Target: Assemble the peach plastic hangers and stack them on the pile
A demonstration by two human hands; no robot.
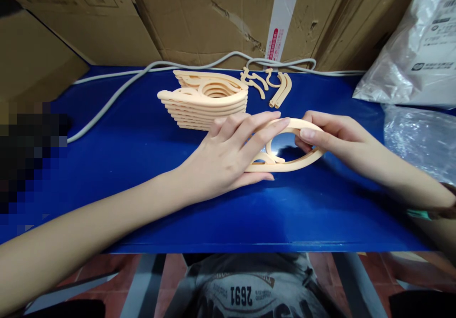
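A peach-coloured plastic hanger part, oval with an open middle, lies on the blue table between my hands. My left hand covers its left end, fingers laid over the top rim and thumb under the lower edge. My right hand pinches its right end with fingers curled round the rim. Behind my left hand stands a stack of several like parts.
Loose peach hooks and short curved pieces lie behind the stack. A grey cable runs along the table's back. Cardboard boxes wall the rear; plastic bags sit at the right. A pixelated patch covers the left edge.
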